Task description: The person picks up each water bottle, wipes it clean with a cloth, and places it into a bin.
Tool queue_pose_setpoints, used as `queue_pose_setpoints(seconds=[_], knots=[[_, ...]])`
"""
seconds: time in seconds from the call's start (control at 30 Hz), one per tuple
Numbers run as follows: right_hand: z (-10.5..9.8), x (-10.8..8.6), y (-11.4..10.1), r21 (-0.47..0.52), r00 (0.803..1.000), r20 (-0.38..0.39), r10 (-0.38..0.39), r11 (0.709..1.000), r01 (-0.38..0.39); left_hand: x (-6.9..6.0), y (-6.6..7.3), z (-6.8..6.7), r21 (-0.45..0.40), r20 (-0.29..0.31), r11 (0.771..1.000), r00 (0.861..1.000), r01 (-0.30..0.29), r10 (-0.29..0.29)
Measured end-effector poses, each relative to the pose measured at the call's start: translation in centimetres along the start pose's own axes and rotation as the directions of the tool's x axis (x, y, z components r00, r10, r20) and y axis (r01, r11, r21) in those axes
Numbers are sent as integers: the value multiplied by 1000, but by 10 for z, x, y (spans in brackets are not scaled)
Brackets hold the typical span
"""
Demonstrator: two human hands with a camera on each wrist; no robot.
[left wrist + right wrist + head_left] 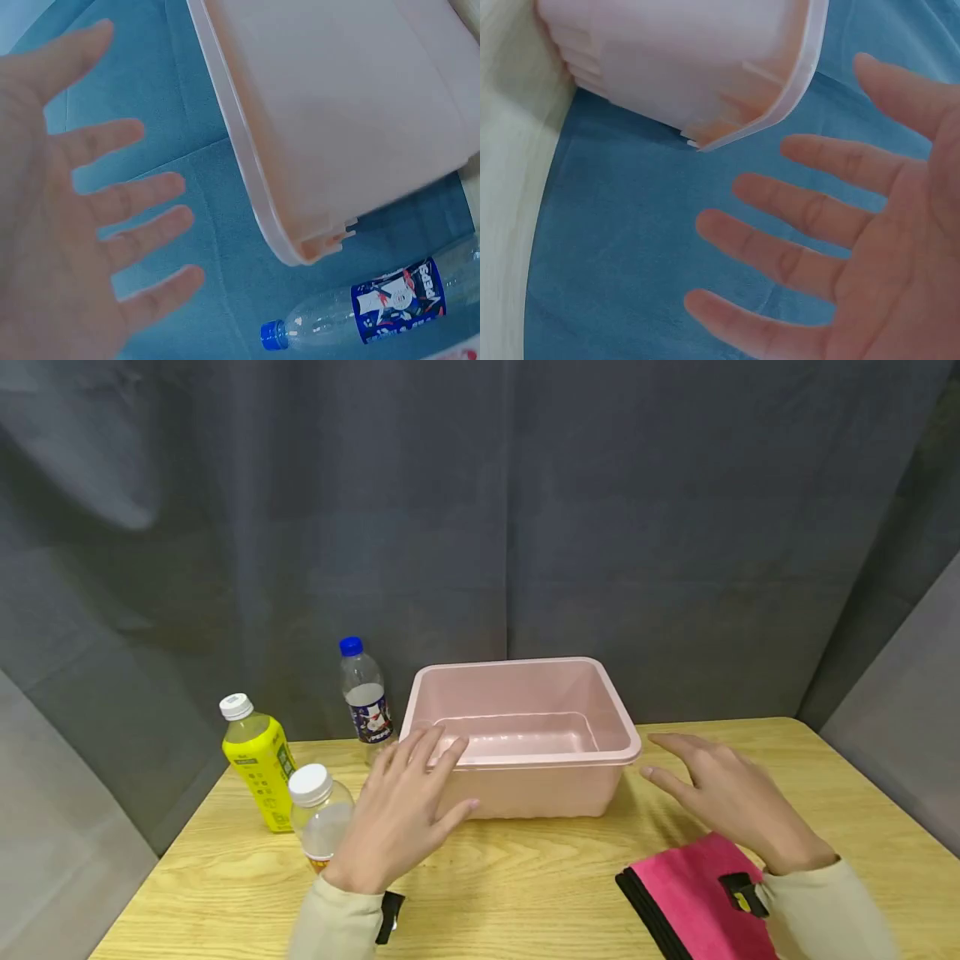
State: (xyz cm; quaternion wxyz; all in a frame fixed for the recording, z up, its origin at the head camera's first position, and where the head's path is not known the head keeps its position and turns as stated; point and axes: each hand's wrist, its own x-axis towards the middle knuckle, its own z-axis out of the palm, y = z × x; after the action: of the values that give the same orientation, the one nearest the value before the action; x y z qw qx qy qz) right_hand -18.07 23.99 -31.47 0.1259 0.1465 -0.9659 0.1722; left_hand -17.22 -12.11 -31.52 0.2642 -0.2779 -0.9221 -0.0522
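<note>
A pink plastic bin (525, 789) stands on the wooden table toward the back. In the head view my left hand (408, 802) is over the bin's front left corner, fingers spread and holding nothing; the left wrist view shows its palm (60, 225) apart from the bin's rim (240, 135). To the bin's right is my right hand (731, 793), empty, its fingers straight and spread. The right wrist view has those fingers (802, 206) a little away from the bin (675, 60).
Left of the bin stand a Pepsi bottle (367, 697) with a blue cap, a yellow-labelled bottle (262, 768) and a clear white-capped bottle (322, 818), partly behind my left hand. Folded pink and black cloth (690, 893) lies below my right wrist. A grey curtain (637, 527) hangs behind.
</note>
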Motion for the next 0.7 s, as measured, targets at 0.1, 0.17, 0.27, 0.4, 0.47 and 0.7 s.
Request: queue_pose_setpoints(seconds=[0.1,0.17,0.27,0.4,0.47,0.7], knots=[[2,-3,4,-24,1000,2,-3,1000,3,-3,-1,-2,18,-45,999,998,-32,33],[3,-4,5,-34,1000,-3,-13,999,13,-5,-2,-4,32,-65,998,997,-49,51],[4,-6,7,-48,1000,-4,-26,999,26,-8,-5,-7,42,-95,997,993,-70,73],[5,-10,9,-65,999,-4,-35,997,35,-13,-9,-10,57,-143,995,986,-83,90],[5,-12,10,-67,999,-4,-37,997,36,-16,-12,-11,64,-163,995,982,-82,91],[9,-18,15,-82,999,8,-35,996,36,-24,-23,-14,75,-211,993,972,-88,102]])
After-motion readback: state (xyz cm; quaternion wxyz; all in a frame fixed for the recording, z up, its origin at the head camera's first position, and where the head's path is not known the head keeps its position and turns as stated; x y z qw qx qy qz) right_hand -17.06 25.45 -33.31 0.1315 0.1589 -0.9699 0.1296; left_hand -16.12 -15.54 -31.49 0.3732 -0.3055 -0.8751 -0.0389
